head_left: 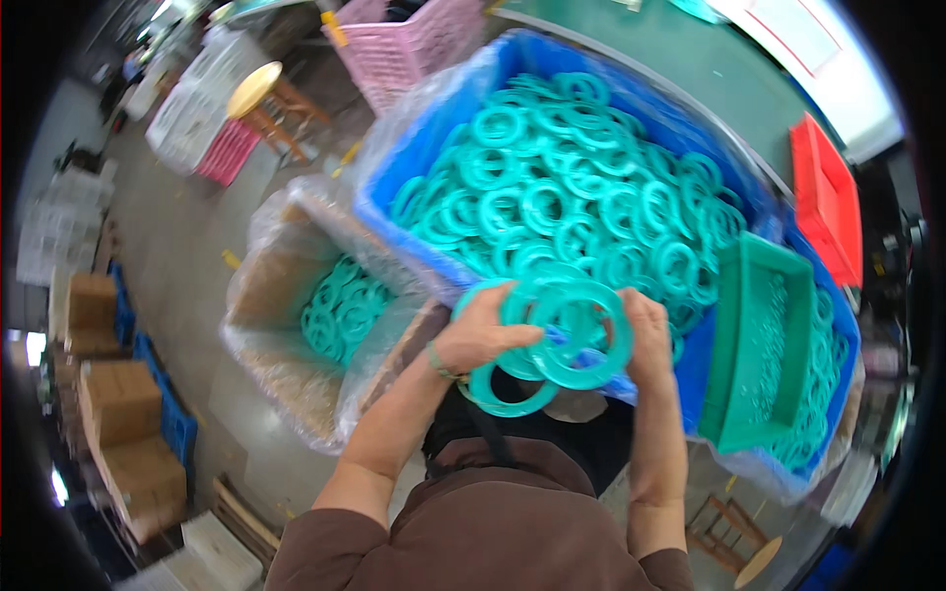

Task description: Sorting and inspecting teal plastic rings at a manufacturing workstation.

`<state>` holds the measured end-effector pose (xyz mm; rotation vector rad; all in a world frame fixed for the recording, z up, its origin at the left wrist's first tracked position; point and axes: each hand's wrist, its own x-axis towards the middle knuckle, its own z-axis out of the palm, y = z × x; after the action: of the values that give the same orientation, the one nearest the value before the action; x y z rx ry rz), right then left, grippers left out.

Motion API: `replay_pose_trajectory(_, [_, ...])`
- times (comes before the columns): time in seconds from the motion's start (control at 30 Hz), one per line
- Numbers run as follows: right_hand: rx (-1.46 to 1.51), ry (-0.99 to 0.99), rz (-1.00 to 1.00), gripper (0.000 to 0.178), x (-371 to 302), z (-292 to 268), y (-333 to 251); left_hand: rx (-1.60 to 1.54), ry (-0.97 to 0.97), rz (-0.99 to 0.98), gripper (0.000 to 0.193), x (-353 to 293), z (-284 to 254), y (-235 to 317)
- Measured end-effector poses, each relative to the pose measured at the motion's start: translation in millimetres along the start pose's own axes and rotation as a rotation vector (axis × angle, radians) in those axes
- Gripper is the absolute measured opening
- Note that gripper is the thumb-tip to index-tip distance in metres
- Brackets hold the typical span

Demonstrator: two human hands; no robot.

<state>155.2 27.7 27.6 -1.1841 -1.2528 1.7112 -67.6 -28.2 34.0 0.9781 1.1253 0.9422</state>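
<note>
Several teal plastic rings (pixel 583 376) are held in front of my body, overlapping one another. My left hand (pixel 483 335) grips rings on their left side, thumb lying across them. On the right edge of the front ring my right hand (pixel 645 335) is closed, its fingertips partly hidden behind it. Just beyond my hands stands a large blue bin (pixel 404 241) heaped with loose rings (pixel 544 207) of the same kind. Left of it, a plastic-lined cardboard box (pixel 271 266) has more teal rings (pixel 345 310) at its bottom.
A green tray (pixel 724 345) with small bits inside rests over the bin's right part. Behind it is a red tray (pixel 826 202) beside a green table (pixel 680 74). A pink basket (pixel 419 44), wooden stools (pixel 256 89) and cardboard boxes (pixel 123 424) stand around.
</note>
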Motion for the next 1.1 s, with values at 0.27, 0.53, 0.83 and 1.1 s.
replay_pose_trajectory(0.27, [0.228,-0.316,0.271,0.033,2,-7,-11,0.127,-0.158,0.15,0.043,9,-3,-5])
replay_pose_trajectory(0.53, [0.176,-0.266,0.277,0.03,1,-9,-16,0.168,-0.281,0.185,0.04,18,-9,-5])
replay_pose_trajectory(0.83, [-0.454,-0.112,-0.427,0.022,-3,5,-20,-0.093,-0.174,-0.025,0.039,15,-21,9])
replay_pose_trajectory(1.1, [-0.612,-0.193,-0.477,0.013,-4,-3,-24,-0.138,-0.161,-0.035,0.035,24,-11,11])
